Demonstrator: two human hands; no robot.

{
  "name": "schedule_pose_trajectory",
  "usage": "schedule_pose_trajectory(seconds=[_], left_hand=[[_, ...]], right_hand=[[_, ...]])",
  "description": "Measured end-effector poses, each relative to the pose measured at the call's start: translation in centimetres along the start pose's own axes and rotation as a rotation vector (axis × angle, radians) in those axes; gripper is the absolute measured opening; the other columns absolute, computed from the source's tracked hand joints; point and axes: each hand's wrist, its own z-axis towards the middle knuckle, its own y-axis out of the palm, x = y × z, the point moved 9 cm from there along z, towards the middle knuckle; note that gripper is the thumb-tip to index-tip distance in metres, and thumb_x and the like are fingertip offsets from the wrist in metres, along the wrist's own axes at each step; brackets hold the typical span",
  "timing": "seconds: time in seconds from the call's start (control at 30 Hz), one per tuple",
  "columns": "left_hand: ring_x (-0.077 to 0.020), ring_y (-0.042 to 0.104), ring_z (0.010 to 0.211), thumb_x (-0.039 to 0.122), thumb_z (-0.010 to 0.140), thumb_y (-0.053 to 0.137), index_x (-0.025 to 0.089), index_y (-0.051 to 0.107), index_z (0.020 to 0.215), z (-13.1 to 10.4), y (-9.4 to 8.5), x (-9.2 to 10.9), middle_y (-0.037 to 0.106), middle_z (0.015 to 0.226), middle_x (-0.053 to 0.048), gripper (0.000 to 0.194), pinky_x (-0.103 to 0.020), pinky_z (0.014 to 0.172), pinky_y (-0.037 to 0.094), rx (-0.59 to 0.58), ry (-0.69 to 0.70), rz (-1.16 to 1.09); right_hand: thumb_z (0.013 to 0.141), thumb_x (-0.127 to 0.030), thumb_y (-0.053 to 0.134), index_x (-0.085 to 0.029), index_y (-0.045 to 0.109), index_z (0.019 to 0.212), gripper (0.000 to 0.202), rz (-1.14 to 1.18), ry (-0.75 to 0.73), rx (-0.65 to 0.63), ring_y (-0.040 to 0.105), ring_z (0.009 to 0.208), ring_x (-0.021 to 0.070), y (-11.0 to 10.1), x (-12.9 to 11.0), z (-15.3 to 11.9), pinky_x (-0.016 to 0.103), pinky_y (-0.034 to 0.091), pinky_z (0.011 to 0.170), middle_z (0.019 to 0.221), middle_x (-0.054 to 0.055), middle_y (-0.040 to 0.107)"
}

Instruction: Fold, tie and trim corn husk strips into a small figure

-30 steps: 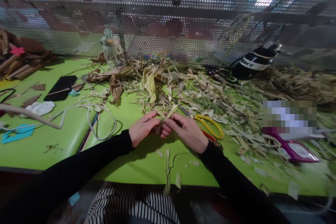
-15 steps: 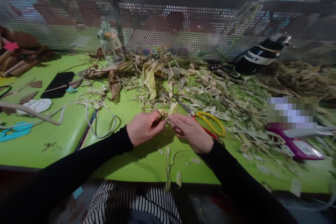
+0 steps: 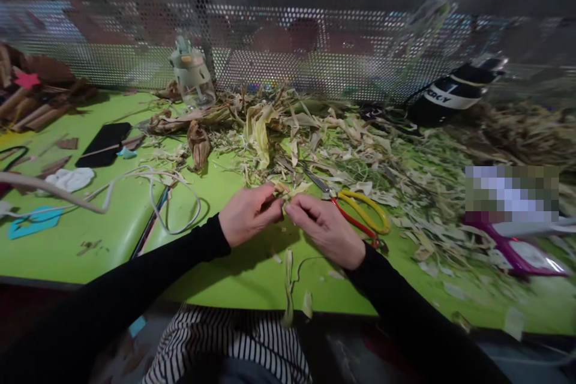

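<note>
My left hand (image 3: 250,214) and my right hand (image 3: 324,225) meet above the green table (image 3: 202,288), fingertips nearly touching. A small piece of pale dried husk (image 3: 282,191) is pinched in my left fingers. The fingers of my right hand are bent closed at the same piece; their exact hold is too small to make out. Beside my right hand lie scissors (image 3: 366,210) with yellow and red handles. Behind the hands spreads a heap of dried husk strips (image 3: 355,138). Below them a narrow strip (image 3: 288,282) lies at the table's front edge.
A clear bottle (image 3: 192,75) stands at the back; a black bottle (image 3: 450,96) leans at the right. A phone (image 3: 103,144), white cable (image 3: 173,231) and blue tag (image 3: 33,222) lie at left. A purple object (image 3: 517,249) is at right, before a perforated screen (image 3: 279,18).
My right fingertips have curled and shifted slightly left, and the pale husk tip between the hands lies lower. The whole view has moved a little.
</note>
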Motion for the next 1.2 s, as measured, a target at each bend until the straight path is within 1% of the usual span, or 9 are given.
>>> schedule_pose_trajectory(seconds=[0.27, 0.43, 0.6, 0.7, 0.77, 0.9, 0.97, 1.07, 1.2], left_hand=[[-0.0104, 0.060, 0.056, 0.036, 0.082, 0.053, 0.014, 0.049, 0.090, 0.3, 2.5, -1.8, 0.066, 0.066, -0.003, 0.023, -0.023, 0.057, 0.047, -0.152, -0.200, -0.605], [-0.0102, 0.057, 0.053, 0.040, 0.075, 0.061, 0.014, 0.051, 0.077, -0.3, 2.2, -1.6, 0.063, 0.061, -0.001, 0.028, -0.020, 0.050, 0.042, -0.101, -0.208, -0.424], [-0.0070, 0.046, 0.047, 0.037, 0.081, 0.054, 0.013, 0.054, 0.060, -1.0, 1.8, 0.2, 0.056, 0.053, 0.000, 0.032, -0.020, 0.047, 0.034, -0.064, -0.041, -0.139], [-0.0072, 0.046, 0.047, 0.036, 0.082, 0.053, 0.013, 0.056, 0.060, -1.2, 2.1, 0.6, 0.054, 0.052, 0.001, 0.032, -0.020, 0.049, 0.036, -0.073, -0.016, -0.189], [-0.0090, 0.052, 0.051, 0.035, 0.081, 0.054, 0.013, 0.058, 0.070, -0.9, 2.3, 0.0, 0.059, 0.056, -0.001, 0.025, -0.021, 0.053, 0.042, -0.075, -0.083, -0.378], [-0.0145, 0.065, 0.072, 0.029, 0.083, 0.051, 0.013, 0.055, 0.090, 0.2, 1.9, -1.5, 0.069, 0.076, -0.007, 0.018, -0.028, 0.074, 0.051, 0.000, -0.249, -0.968], [-0.0148, 0.066, 0.078, 0.023, 0.082, 0.050, 0.014, 0.054, 0.094, 0.5, 1.7, -2.1, 0.070, 0.081, -0.008, 0.015, -0.029, 0.079, 0.051, 0.030, -0.319, -1.120], [-0.0128, 0.066, 0.072, 0.020, 0.080, 0.055, 0.013, 0.056, 0.095, 0.5, 1.9, -2.7, 0.070, 0.079, -0.007, 0.016, -0.026, 0.074, 0.052, 0.001, -0.390, -1.098], [-0.0083, 0.061, 0.058, 0.028, 0.074, 0.065, 0.013, 0.058, 0.087, 0.6, 1.8, -2.9, 0.067, 0.072, -0.002, 0.021, -0.021, 0.062, 0.051, 0.002, -0.355, -0.949]], right_hand=[[0.090, -0.049, 0.039, -0.019, 0.046, 0.071, 0.036, 0.059, 0.190, 0.127, 0.039, 0.056, 0.0106, -0.9, 3.9, 0.8, 0.023, 0.031, 0.051, 0.063, -0.003, 0.042], [0.086, -0.040, 0.047, -0.019, 0.039, 0.061, 0.033, 0.040, 0.088, 0.286, 0.032, 0.056, 0.0094, -1.7, 2.4, 0.4, 0.023, 0.028, 0.052, 0.060, -0.005, 0.031], [0.085, -0.035, 0.049, -0.020, 0.033, 0.057, 0.036, 0.110, 0.130, 0.318, 0.027, 0.051, 0.0084, -1.5, 2.5, 0.0, 0.023, 0.024, 0.050, 0.055, -0.006, 0.026], [0.084, -0.036, 0.050, -0.020, 0.030, 0.055, 0.039, 0.126, 0.147, 0.307, 0.026, 0.050, 0.0080, -1.4, 2.9, 0.1, 0.023, 0.024, 0.048, 0.053, -0.006, 0.025], [0.084, -0.040, 0.051, -0.020, 0.032, 0.056, 0.039, 0.144, 0.132, 0.319, 0.028, 0.050, 0.0081, -1.8, 3.0, 0.4, 0.023, 0.026, 0.049, 0.054, -0.006, 0.028], [0.090, -0.050, 0.037, -0.019, 0.050, 0.076, 0.037, 0.212, 0.141, 0.306, 0.039, 0.055, 0.0098, -2.7, 3.4, 0.7, 0.023, 0.034, 0.049, 0.064, -0.003, 0.042], [0.091, -0.047, 0.037, -0.018, 0.054, 0.095, 0.033, 0.178, 0.113, 0.271, 0.047, 0.061, 0.0117, -2.7, 3.3, 0.8, 0.024, 0.040, 0.053, 0.074, 0.000, 0.050], [0.086, -0.035, 0.051, -0.018, 0.050, 0.112, 0.030, 0.056, -0.025, 0.262, 0.056, 0.075, 0.0153, -2.7, 2.1, 0.8, 0.028, 0.047, 0.064, 0.090, 0.005, 0.056], [0.081, -0.033, 0.059, -0.020, 0.050, 0.114, 0.037, -0.138, -0.155, 0.288, 0.059, 0.085, 0.0199, -2.2, 0.8, 0.5, 0.032, 0.050, 0.070, 0.101, 0.008, 0.060]])
